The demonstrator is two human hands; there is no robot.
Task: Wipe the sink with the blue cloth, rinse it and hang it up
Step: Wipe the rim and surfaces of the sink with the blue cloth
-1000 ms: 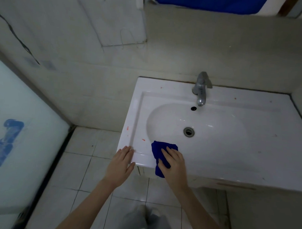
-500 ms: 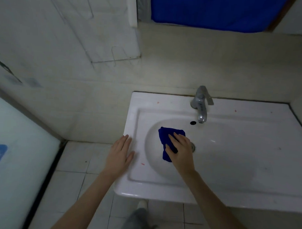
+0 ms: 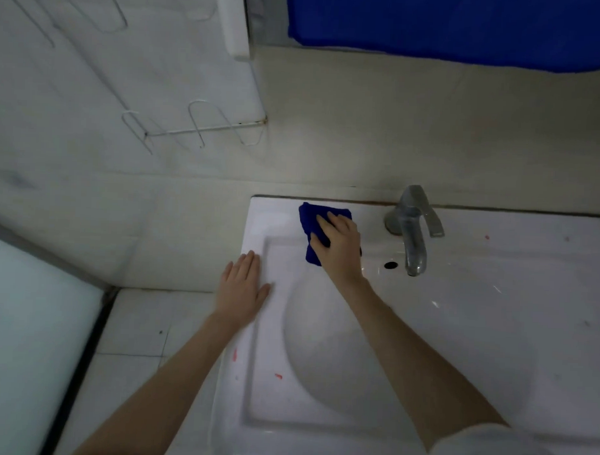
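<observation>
A white ceramic sink (image 3: 492, 336) fills the lower right of the head view. My right hand (image 3: 338, 245) presses the folded blue cloth (image 3: 310, 221) flat on the sink's back left ledge, just left of the tap, fingers spread over it. My left hand (image 3: 243, 288) lies flat with fingers together on the sink's left rim, holding nothing. The grey metal tap (image 3: 412, 231) stands at the back, its spout over the basin beside the overflow hole (image 3: 391, 264).
A white wire rack (image 3: 200, 132) is fixed to the tiled wall at upper left. A large blue fabric (image 3: 452, 25) hangs above the sink. Small red marks (image 3: 278, 376) dot the sink's front left. White floor tiles and a pale panel (image 3: 22, 336) lie to the left.
My right hand has slid the blue cloth from the front rim, through the basin, up to the back left ledge. The left hand stays on the left rim. The view has shifted upward.
</observation>
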